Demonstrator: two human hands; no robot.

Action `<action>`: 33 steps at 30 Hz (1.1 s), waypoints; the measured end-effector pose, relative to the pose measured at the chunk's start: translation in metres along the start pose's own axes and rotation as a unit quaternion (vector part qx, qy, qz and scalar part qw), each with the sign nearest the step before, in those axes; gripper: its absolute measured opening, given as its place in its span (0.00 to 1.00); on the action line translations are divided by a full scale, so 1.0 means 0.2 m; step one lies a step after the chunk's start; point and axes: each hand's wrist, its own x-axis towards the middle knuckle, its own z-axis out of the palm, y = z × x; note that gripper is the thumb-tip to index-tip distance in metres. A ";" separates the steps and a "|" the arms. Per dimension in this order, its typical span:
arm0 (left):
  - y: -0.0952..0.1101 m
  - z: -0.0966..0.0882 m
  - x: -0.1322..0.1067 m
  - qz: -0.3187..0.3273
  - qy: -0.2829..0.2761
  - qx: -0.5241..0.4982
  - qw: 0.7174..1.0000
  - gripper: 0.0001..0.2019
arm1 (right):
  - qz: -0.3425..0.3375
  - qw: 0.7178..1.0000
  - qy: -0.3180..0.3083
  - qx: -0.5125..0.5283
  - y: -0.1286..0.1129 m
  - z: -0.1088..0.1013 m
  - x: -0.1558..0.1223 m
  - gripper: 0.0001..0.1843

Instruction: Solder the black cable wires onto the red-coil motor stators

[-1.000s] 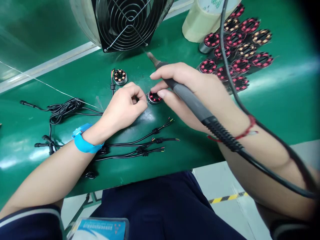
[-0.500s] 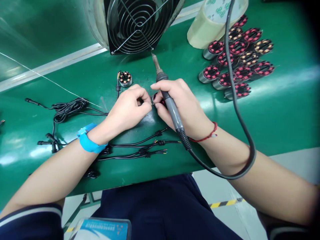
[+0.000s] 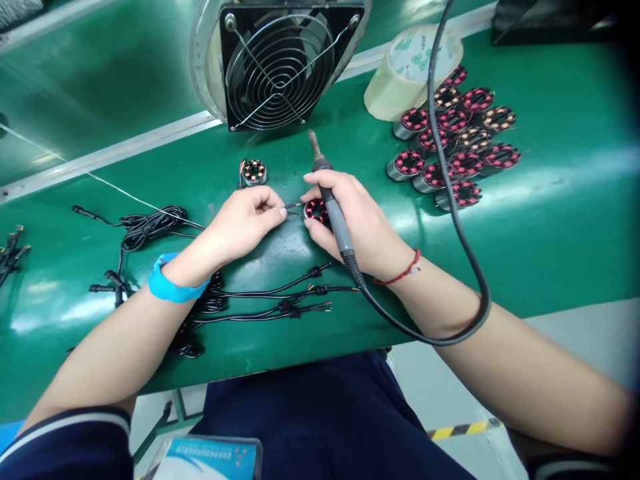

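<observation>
My left hand (image 3: 247, 223) is closed in a pinch on a thin dark wire (image 3: 293, 206) with a bare tip, which points toward a motor stator (image 3: 314, 211) with red windings. My right hand (image 3: 363, 223) is wrapped round a soldering iron (image 3: 336, 217), its tip pointing up and away toward the fan. The same hand's thumb and fingers steady the stator on the table, hiding part of it. Just beyond my left hand stands another stator (image 3: 254, 172) with copper windings and coloured leads.
A caged fan (image 3: 280, 83) stands at the back. To the right are a big tape roll (image 3: 387, 90) and several stators (image 3: 465, 163). Black cables (image 3: 260, 292) with stripped ends lie in front, and a coiled cable (image 3: 150, 225) lies left. The iron's cord (image 3: 463, 247) loops over my right forearm.
My left hand has drawn back slightly to the left from the stator, so the wire end and more of the red windings now show. The view has shifted a little.
</observation>
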 end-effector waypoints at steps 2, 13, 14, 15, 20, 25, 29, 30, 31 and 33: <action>0.01 -0.01 0.00 -0.021 0.004 -0.069 0.997 0.04 | -0.003 1.000 0.002 0.003 -0.02 -0.01 0.00 0.29; -0.01 0.03 0.02 -0.035 0.018 -0.067 0.997 0.08 | -0.019 1.000 0.005 0.005 -0.03 0.01 0.00 0.26; 0.00 0.03 0.03 -0.037 0.019 -0.065 0.997 0.08 | -0.022 1.000 0.010 0.003 -0.03 0.01 0.00 0.25; 0.00 0.03 0.03 -0.039 0.019 -0.065 0.997 0.08 | -0.026 1.000 0.017 0.000 -0.03 0.02 0.00 0.24; 0.00 0.01 0.02 -0.047 -0.008 -0.075 0.996 0.09 | -0.029 0.999 0.038 -0.012 -0.04 0.04 0.01 0.18; -0.01 0.01 0.01 -0.010 -0.073 0.013 0.997 0.10 | -0.017 0.999 0.050 0.000 -0.05 0.05 0.02 0.17; -0.01 0.00 -0.01 0.030 -0.013 0.110 0.993 0.10 | 0.004 0.999 0.052 0.016 -0.06 0.05 0.03 0.20; -0.01 -0.01 -0.01 0.032 0.014 0.127 0.991 0.09 | 0.007 0.998 0.062 0.024 -0.06 0.04 0.03 0.21; -0.01 -0.03 -0.01 0.031 0.044 0.141 0.989 0.09 | 0.010 0.996 0.077 0.033 -0.06 0.03 0.03 0.22; -0.03 -0.06 0.00 0.023 0.108 0.169 0.979 0.09 | 0.020 0.992 0.112 0.052 -0.03 0.01 0.01 0.24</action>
